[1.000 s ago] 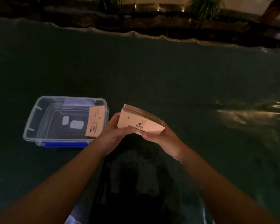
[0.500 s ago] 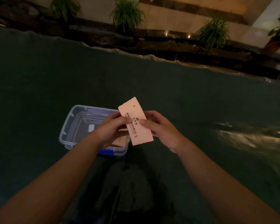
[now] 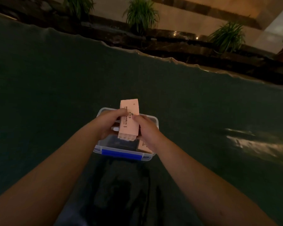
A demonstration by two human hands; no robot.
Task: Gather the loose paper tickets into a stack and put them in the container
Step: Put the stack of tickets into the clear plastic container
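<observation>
Pink ticket stack (image 3: 129, 121) clamped betw. left hand (image 3: 108, 123) & right hand (image 3: 145, 129) fingers, above clear container (image 3: 151, 121); one ticket (image 3: 144, 146) inside at 5 o'clock.

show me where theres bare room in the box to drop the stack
The near left floor of the box, behind its blue latch, looks bare. The near right corner holds a ticket. The middle is crowded by the left hand, right hand and the stack.

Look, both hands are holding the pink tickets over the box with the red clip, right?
Almost. The head view shows the clip on the clear box is blue, not red. Both hands, left and right, do hold the pink tickets over it.
</observation>
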